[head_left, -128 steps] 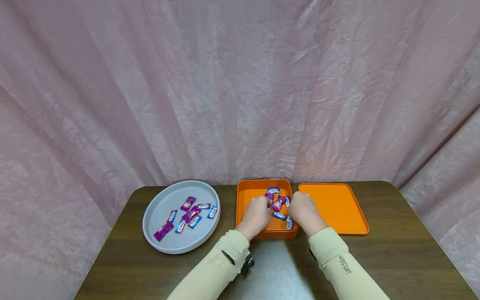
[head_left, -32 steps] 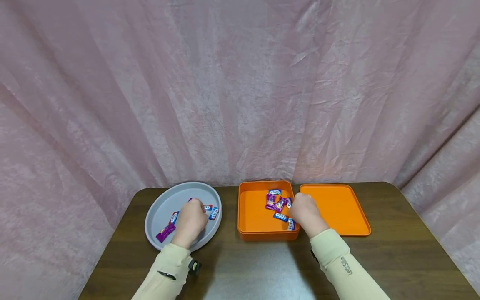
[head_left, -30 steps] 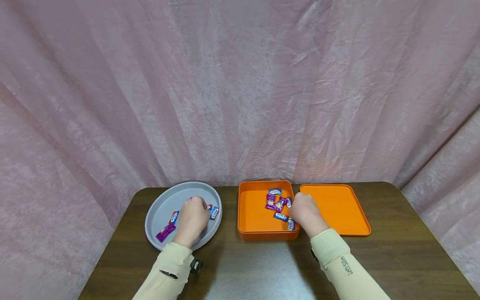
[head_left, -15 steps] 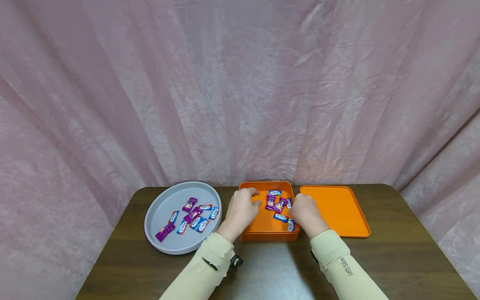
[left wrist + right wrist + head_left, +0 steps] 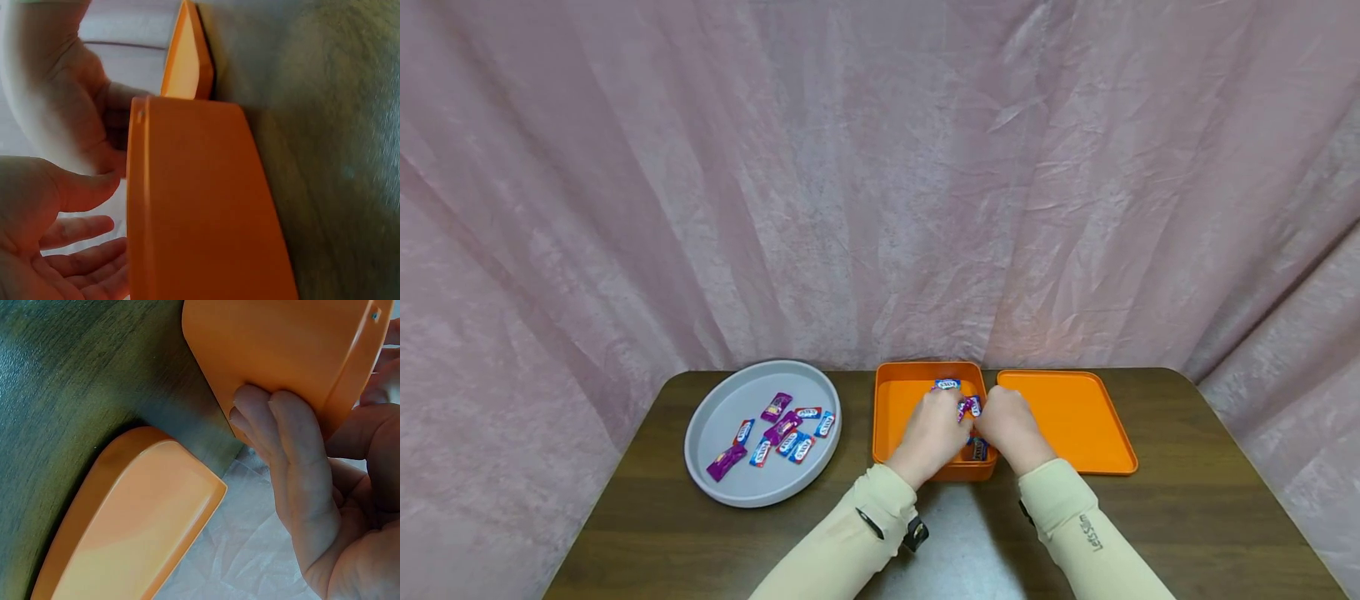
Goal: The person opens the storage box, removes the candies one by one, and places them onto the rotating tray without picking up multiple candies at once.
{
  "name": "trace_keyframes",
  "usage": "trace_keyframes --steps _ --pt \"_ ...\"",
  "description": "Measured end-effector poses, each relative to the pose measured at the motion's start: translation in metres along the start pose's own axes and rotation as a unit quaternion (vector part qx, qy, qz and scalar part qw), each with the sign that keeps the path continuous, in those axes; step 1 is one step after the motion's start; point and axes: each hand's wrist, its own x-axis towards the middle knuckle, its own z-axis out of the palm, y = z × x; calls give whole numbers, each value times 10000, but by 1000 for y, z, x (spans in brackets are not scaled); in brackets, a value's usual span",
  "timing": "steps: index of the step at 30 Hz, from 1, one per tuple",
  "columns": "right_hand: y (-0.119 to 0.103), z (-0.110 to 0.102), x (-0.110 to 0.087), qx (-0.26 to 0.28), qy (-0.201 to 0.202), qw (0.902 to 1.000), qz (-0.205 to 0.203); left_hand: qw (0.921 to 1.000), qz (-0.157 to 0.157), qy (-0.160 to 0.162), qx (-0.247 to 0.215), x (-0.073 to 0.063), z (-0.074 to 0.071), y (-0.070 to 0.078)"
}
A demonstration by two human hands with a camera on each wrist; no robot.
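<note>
On the table stands an orange box (image 5: 892, 400) holding several wrapped candies (image 5: 947, 384) in purple and blue. My left hand (image 5: 934, 433) reaches over its front rim among them. In the left wrist view the left hand's thumb and fingers (image 5: 75, 230) are spread apart, with some fingertips hidden by the box wall. My right hand (image 5: 1006, 421) grips the box's right wall. Its fingers (image 5: 303, 447) lie along the outside in the right wrist view, the thumb over at the rim. A grey round tray (image 5: 722, 417) with several candies (image 5: 784, 427) is at the left.
An orange lid (image 5: 1067, 421) lies flat just right of the box. The dark wooden table (image 5: 647, 533) extends in front and to both sides. A pink curtain (image 5: 880, 183) hangs right behind the table's back edge.
My left hand has gone from the grey tray back to the orange box and over its candies. One more blue-and-red candy lies in the tray. The right hand has stayed on the box.
</note>
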Motion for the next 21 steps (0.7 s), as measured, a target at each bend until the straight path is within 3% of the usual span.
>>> trace_keyframes --steps 9,21 --pt "-1 0 0 38 -117 9999 61 9985 -123 -532 -69 1 12 3" --pt "-1 2 1 -115 120 9999 -46 9955 -307 -867 -228 4 30 6"
